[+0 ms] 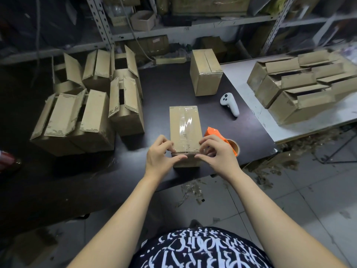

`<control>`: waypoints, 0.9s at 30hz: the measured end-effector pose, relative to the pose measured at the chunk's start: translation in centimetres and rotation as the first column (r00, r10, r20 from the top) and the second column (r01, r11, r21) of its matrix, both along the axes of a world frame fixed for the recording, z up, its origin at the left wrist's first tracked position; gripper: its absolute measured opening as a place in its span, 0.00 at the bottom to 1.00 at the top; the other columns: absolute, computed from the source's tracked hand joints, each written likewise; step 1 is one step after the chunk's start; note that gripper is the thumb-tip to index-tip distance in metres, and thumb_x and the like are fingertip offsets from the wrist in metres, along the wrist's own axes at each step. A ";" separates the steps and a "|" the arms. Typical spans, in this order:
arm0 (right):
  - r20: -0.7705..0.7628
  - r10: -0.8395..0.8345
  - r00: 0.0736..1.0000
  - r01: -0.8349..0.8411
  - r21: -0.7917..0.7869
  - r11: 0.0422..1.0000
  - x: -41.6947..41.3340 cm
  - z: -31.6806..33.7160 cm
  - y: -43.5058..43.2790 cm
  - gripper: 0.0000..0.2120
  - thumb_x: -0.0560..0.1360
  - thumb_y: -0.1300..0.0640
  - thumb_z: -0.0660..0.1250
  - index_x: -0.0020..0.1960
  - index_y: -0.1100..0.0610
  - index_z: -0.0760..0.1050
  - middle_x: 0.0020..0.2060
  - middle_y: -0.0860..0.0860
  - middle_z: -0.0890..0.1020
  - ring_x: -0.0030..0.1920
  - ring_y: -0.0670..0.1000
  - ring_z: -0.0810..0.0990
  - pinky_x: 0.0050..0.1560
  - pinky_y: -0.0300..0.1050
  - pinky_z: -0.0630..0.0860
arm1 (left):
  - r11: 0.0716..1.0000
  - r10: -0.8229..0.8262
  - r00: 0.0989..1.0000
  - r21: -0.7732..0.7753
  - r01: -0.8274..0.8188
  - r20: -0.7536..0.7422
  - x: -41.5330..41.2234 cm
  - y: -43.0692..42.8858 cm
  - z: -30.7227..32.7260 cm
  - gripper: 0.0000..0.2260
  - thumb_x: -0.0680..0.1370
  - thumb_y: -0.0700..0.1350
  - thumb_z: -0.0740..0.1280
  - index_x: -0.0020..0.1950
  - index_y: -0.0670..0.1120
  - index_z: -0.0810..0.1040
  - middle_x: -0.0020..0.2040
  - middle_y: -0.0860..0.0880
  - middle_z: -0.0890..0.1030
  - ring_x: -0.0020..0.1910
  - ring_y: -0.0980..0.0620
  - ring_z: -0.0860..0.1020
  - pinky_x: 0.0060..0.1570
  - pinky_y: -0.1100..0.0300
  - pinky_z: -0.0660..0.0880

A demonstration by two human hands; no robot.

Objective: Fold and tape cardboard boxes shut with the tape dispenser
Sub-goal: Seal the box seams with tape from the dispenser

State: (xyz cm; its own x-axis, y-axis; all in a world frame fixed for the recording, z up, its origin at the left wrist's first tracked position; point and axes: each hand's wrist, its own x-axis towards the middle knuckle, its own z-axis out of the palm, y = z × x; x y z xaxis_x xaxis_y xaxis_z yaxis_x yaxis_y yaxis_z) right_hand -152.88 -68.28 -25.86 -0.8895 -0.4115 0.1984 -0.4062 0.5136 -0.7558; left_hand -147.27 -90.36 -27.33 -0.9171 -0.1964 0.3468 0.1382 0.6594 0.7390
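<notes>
Box [174,128] lies at frame centre, tape [185,122] down its top. My left hand [161,154] and right hand [215,152] both pinch its near edge, pressing the tape end. Next, I reckon: release, move it aside.

At 6 o'clock shows a black fabric shirt [202,248] printed with white letter-like marks. Both forearms are bare down to the left hand [160,154] and right hand [219,154].

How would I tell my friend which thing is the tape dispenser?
Start at the dark table. Near its front edge stands a taped box, and the tape dispenser lies at its right side. It is the only bright orange thing there.
</notes>
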 end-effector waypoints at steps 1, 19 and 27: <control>0.014 0.008 1.000 -0.008 -0.012 1.000 0.0 0.1 0.1 0.11 0.69 0.58 0.82 0.46 0.54 0.80 0.53 0.42 0.81 0.43 0.46 0.80 0.44 0.47 0.82 | 0.999 0.006 1.000 0.033 -0.006 0.012 0.1 0.0 0.0 0.17 0.64 0.48 0.84 0.39 0.41 0.80 0.45 0.49 0.77 0.46 0.50 0.80 0.39 0.50 0.79; 0.489 -0.263 0.832 0.378 -0.150 0.914 1.6 0.3 -1.9 0.12 0.77 0.50 0.72 0.60 0.48 0.85 0.49 0.35 0.84 0.56 0.43 0.82 0.62 0.52 0.81 | 0.799 -0.032 0.953 0.581 -0.156 0.300 1.0 -1.4 -0.2 0.18 0.72 0.39 0.79 0.61 0.47 0.82 0.56 0.52 0.86 0.58 0.55 0.83 0.59 0.58 0.80; 0.409 -0.384 0.828 0.463 -0.112 0.879 -0.5 0.7 -4.9 0.13 0.77 0.48 0.74 0.59 0.51 0.86 0.51 0.41 0.87 0.50 0.32 0.81 0.48 0.22 0.72 | 0.672 0.096 0.962 0.696 -0.251 0.254 -1.7 -0.3 0.4 0.15 0.78 0.41 0.74 0.65 0.45 0.82 0.57 0.52 0.85 0.57 0.58 0.82 0.56 0.66 0.78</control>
State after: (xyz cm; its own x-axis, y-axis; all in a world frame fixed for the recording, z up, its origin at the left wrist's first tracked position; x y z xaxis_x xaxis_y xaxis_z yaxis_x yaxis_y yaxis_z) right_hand -153.36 -73.23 -25.14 -0.9897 0.0358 -0.1386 0.1414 0.3942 -0.9081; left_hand -148.96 -90.66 -26.90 -0.8693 -0.4750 -0.1370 -0.1093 -0.0857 0.9903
